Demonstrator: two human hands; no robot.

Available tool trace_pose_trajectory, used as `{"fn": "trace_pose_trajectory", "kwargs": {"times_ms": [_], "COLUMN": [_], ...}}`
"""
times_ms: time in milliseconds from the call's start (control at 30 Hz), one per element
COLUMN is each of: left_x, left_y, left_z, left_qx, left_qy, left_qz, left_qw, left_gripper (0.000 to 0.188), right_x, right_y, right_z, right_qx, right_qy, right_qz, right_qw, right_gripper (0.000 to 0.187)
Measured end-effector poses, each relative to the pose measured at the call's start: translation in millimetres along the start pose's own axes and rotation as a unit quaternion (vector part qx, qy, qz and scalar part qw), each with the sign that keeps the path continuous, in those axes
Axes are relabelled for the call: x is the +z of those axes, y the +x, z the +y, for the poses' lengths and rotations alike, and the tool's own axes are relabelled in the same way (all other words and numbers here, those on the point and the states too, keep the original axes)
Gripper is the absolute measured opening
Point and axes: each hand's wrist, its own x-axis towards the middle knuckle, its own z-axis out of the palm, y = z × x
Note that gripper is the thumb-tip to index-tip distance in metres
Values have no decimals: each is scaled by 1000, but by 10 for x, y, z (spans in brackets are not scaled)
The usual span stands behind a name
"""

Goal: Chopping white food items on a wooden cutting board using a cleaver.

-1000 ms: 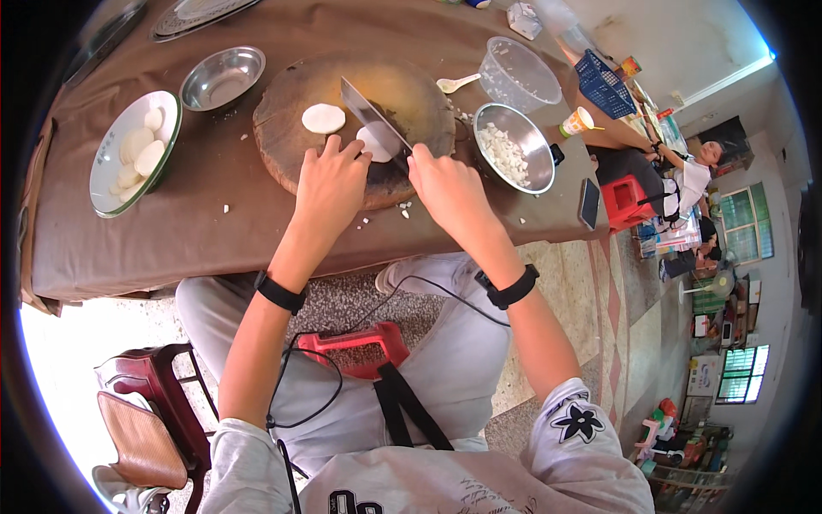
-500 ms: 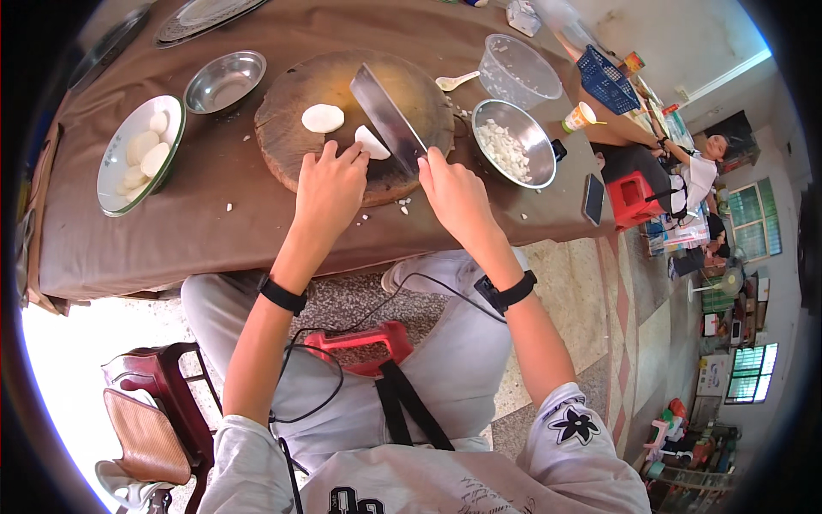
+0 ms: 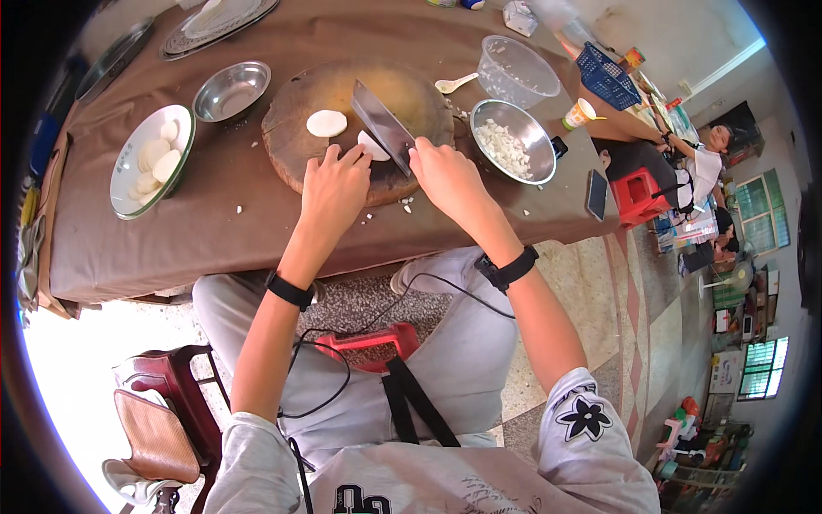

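While left grip (image 3: 335, 187) touches white slice (image 3: 372, 147); closure unclear; right grip (image 3: 449, 178) clasps cleaver (image 3: 381, 123).

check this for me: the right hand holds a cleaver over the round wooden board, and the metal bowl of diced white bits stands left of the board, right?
Not quite: the metal bowl of diced white bits stands right of the round wooden board, as the head view shows. The right hand does hold a cleaver over the board.

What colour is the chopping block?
The chopping block is brown with yellowish patches; best in head view.
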Motion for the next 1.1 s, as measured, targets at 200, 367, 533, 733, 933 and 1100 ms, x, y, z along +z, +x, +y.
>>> {"fn": "trace_pose_trajectory", "kwargs": {"times_ms": [200, 367, 533, 733, 933, 1100], "left_x": [-43, -37, 25, 35, 58, 48], "left_y": [24, 4, -30, -50, -28, -33], "left_z": [-22, -44, -10, -11, -6, 16], "left_qx": [-13, -14, -17, 0, 15, 19], "left_qy": [2, -11, -36, -32, -25, -19], "left_qz": [-40, -20, 3, 20, 27, 14], "left_qw": [999, 1000, 999, 999, 999, 1000], "left_gripper": [26, 26, 27, 25, 25, 26], "right_x": [50, -29, -61, -88, -100, -99], "right_y": [-191, -230, -192, -149, -162, -144], "right_z": [-13, -59, -61, -39, -34, -32], "right_qx": [21, 12, 1, 16, 30, 26], "right_qy": [22, -2, -19, -3, 11, 20], "right_qz": [21, -1, -10, -30, -36, -34], "right_qw": [999, 1000, 1000, 999, 999, 999], "right_gripper": [22, 20, 20, 23, 27, 27]}}
